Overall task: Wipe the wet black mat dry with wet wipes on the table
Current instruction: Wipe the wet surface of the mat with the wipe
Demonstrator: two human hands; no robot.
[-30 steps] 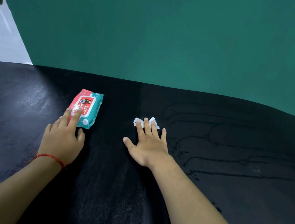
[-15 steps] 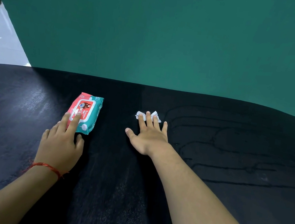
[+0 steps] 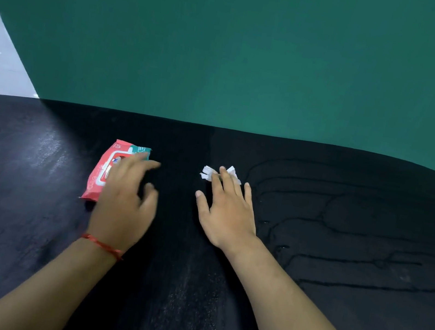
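One wipe is lying under the right grip's straight, spread fingers, right of the one wipe pack; the left grip, fingers apart, is covering that pack.

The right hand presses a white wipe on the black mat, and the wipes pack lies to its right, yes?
No: the head view shows the wipes pack to the left, by the left hand. The right hand does press the white wipe on the black mat.
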